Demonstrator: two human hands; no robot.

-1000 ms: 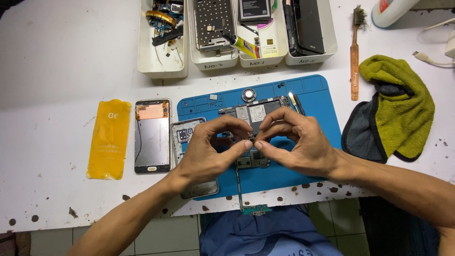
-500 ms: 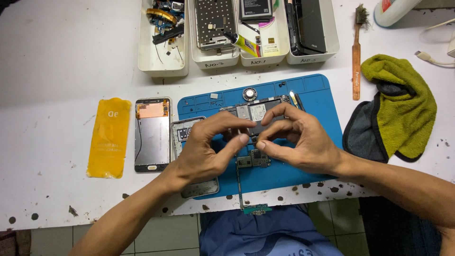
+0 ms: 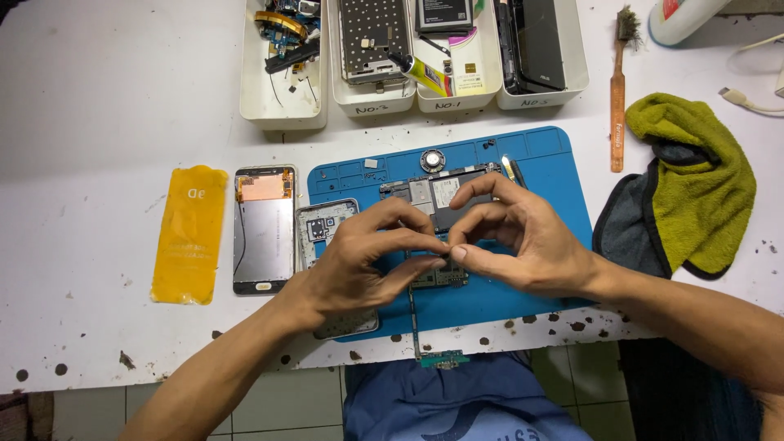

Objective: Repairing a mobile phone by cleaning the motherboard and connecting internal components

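**benchguy:** Two hands on one tiny part right now. My left hand and right hand meet fingertip to fingertip over the blue repair mat, both pinched nearly closed on a small dark component. It's mostly hidden between my fingers, so I can't tell exactly what it is. It sits just above the phone's circuit board, which lies on the mat with a flex cable trailing off the bench edge toward my lap.

**fixer_22:** So mid-teardown? Where's the rest of the phone?

**benchguy:** Looks that way to me, I'd call it the fiddly stage, working that little piece at the board. Display assembly lies face down left of the mat, with the yellow screen protector beside it, and the middle frame is partly under my left wrist. White parts trays line the back of the bench; brush and green cloth are off to the right.

**fixer_22:** Any tips?

**benchguy:** Light, steady pinch, I reckon. That part looks easy to drop.
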